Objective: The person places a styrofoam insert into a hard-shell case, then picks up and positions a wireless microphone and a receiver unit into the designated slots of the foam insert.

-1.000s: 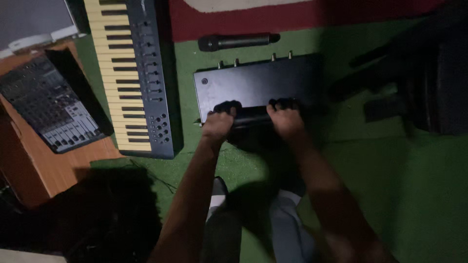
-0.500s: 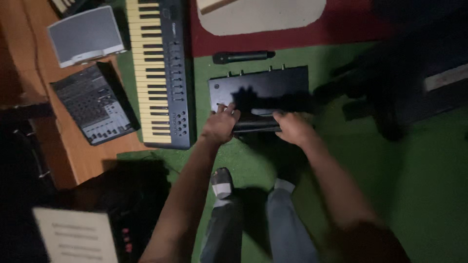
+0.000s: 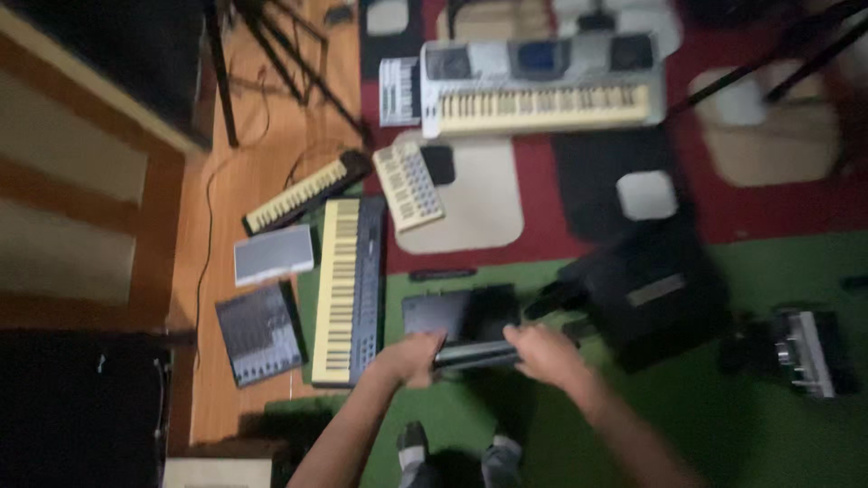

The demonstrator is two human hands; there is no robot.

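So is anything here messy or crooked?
Yes. Several keyboards lie on the floor at different angles: the small pad keyboard and the thin dark keyboard sit tilted. Both hands, left and right, grip a black box.

Black box [image 3: 463, 316], green carpet [image 3: 723, 425]

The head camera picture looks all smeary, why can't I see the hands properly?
Head view: motion blur smears everything; the left hand and right hand gripping the flat black box have soft edges. Lighting is dim, the lower left corner nearly black. The long keyboard keys run together.
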